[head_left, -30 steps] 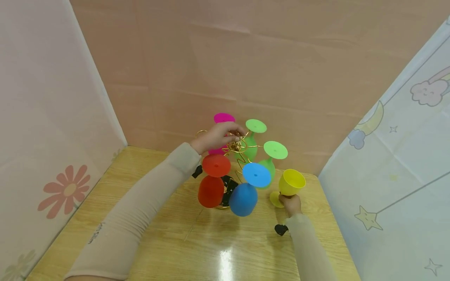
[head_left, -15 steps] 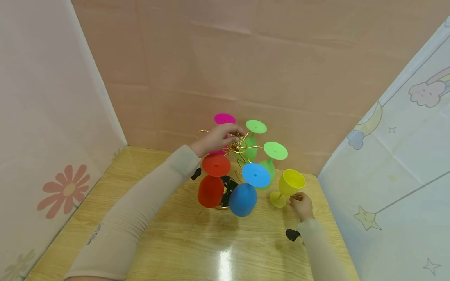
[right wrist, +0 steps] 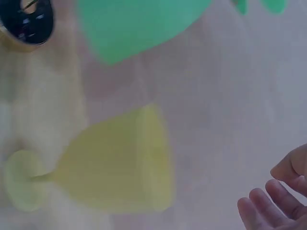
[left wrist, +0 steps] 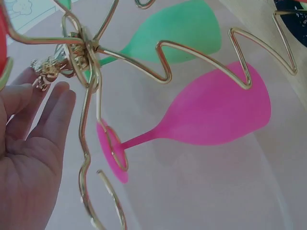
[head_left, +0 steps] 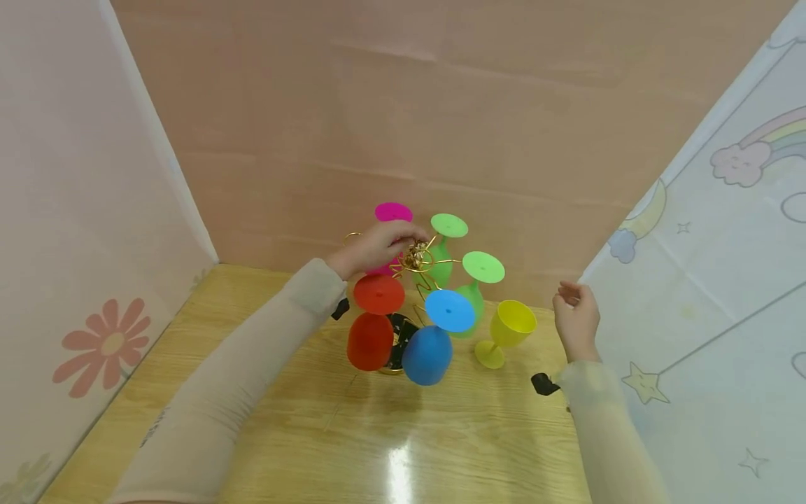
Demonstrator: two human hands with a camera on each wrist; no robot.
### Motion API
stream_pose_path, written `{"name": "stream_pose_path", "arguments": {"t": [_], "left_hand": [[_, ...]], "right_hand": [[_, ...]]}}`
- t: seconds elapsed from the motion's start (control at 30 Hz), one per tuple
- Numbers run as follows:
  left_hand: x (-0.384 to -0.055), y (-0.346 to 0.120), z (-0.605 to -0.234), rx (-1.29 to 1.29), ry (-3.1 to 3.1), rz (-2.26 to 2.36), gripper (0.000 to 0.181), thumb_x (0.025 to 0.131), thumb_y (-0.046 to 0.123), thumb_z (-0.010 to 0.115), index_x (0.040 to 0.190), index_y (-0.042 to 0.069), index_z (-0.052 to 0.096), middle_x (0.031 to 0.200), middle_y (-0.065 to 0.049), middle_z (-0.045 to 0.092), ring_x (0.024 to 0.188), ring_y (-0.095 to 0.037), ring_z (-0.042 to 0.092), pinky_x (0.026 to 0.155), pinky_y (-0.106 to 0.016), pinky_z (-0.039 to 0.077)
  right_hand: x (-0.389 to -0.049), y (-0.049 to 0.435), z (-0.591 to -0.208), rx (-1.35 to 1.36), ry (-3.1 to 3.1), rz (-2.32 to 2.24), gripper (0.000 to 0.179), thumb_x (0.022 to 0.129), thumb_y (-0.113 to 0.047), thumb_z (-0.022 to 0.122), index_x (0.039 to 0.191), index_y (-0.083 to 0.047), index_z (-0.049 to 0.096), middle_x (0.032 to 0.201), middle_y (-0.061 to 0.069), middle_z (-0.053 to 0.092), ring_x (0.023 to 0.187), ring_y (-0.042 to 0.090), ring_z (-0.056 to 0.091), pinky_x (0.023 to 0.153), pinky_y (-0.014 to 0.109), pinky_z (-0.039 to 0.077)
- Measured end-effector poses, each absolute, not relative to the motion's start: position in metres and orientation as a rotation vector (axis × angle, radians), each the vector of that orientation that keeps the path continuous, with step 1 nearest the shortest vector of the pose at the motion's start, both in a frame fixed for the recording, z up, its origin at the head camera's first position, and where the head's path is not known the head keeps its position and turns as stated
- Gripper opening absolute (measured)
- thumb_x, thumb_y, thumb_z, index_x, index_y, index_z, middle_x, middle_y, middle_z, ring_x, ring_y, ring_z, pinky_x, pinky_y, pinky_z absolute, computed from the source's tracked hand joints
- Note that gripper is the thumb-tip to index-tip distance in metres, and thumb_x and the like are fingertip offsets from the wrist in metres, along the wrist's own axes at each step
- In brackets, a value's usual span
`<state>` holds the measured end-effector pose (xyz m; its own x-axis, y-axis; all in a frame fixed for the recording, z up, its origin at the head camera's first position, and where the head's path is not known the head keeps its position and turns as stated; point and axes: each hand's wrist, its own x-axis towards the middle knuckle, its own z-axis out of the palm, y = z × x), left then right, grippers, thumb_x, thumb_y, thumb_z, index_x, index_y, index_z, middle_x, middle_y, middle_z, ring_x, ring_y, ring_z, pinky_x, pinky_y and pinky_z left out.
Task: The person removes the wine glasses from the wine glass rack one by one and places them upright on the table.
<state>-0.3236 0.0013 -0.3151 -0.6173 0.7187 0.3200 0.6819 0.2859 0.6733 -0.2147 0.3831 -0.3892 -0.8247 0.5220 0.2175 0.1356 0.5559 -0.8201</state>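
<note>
A gold wire goblet rack (left wrist: 163, 52) stands on the table with several goblets hanging upside down by their feet. They include a red goblet (head_left: 370, 341), a blue goblet (head_left: 428, 355), a pink goblet (left wrist: 220, 108) and green goblets (head_left: 483, 267). My left hand (head_left: 376, 246) pinches the rack's ornate gold top knob (left wrist: 48, 69) between thumb and finger, other fingers loosely extended. A yellow goblet (head_left: 513, 323) stands upright on the table, right of the rack. Apart from it, my right hand (head_left: 576, 318) is raised further right, holding nothing, its fingers loosely bent.
The wooden table (head_left: 466, 434) runs up to a plain back wall (head_left: 390, 105). A flower-printed panel (head_left: 69, 210) borders the left, and a panel with clouds and stars (head_left: 724, 294) the right. One rack loop (left wrist: 112, 201) at the left bears no goblet.
My right hand has let go of the yellow goblet's stem and moved up and right, away from it. The goblet stays standing. My left hand stays at the rack's top.
</note>
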Motion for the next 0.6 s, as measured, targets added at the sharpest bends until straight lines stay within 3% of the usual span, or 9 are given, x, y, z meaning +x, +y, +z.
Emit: {"name": "stream_pose_path", "arguments": {"t": [0.2, 0.43, 0.6], "left_hand": [[-0.322, -0.006, -0.314, 1.346, 2.513, 1.227, 0.035, 0.104, 0.002, 0.052, 0.138, 0.0, 0.059, 0.138, -0.014, 0.061, 0.131, -0.027, 0.055, 0.112, -0.036, 0.042], [-0.316, -0.019, -0.317, 1.347, 2.527, 1.351, 0.031, 0.105, 0.004, 0.052, 0.134, -0.002, 0.061, 0.132, -0.016, 0.063, 0.124, -0.031, 0.058, 0.109, -0.04, 0.046], [-0.303, -0.035, -0.326, 1.248, 2.432, 1.64, 0.029, 0.105, 0.001, 0.048, 0.132, -0.006, 0.059, 0.131, -0.02, 0.06, 0.123, -0.031, 0.057, 0.109, -0.044, 0.046]], "right_hand": [[-0.227, 0.346, -0.336, -0.249, -2.313, 1.189, 0.034, 0.101, -0.016, 0.054, 0.131, -0.002, 0.06, 0.121, 0.007, 0.061, 0.105, 0.009, 0.057, 0.092, 0.021, 0.05], [-0.241, 0.302, -0.311, 0.068, -2.366, 1.284, 0.032, 0.1, -0.011, 0.059, 0.128, 0.003, 0.06, 0.121, 0.006, 0.061, 0.104, 0.008, 0.059, 0.094, 0.021, 0.052], [-0.247, 0.278, -0.298, 0.213, -2.45, 1.325, 0.03, 0.1, -0.012, 0.062, 0.127, 0.001, 0.061, 0.124, 0.01, 0.062, 0.108, 0.014, 0.061, 0.1, 0.028, 0.052]]}}
